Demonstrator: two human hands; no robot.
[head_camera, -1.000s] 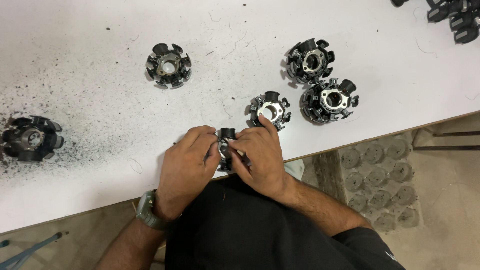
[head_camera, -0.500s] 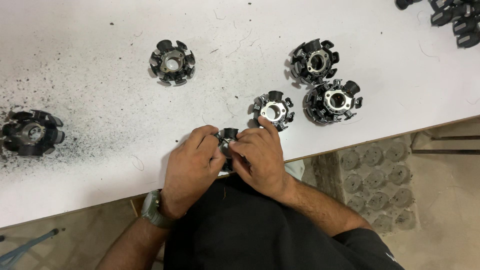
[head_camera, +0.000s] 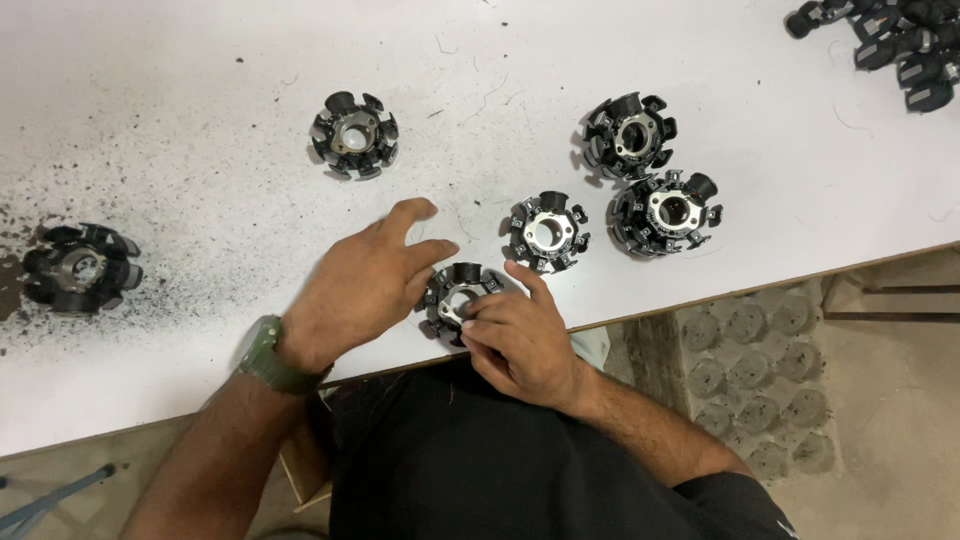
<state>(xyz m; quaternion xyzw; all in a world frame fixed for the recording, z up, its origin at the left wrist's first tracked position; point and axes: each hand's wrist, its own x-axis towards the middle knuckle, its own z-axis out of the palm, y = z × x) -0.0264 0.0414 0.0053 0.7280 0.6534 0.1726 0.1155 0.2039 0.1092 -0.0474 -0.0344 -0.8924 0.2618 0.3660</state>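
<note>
Right hand (head_camera: 520, 340) grips a small black stator core (head_camera: 458, 297) with a bright metal hub, fingers curled over its near edge, at the front edge of the white desk (head_camera: 200, 120). Left hand (head_camera: 365, 285) lies open, fingers spread and lifted, its fingertips just beside the same part; a green wristwatch (head_camera: 262, 352) sits on that wrist. A like core (head_camera: 546, 232) lies just beyond. Two more (head_camera: 628, 135) (head_camera: 666, 212) sit touching to the right, another (head_camera: 354, 137) further back, one (head_camera: 80, 268) far left among black specks.
</note>
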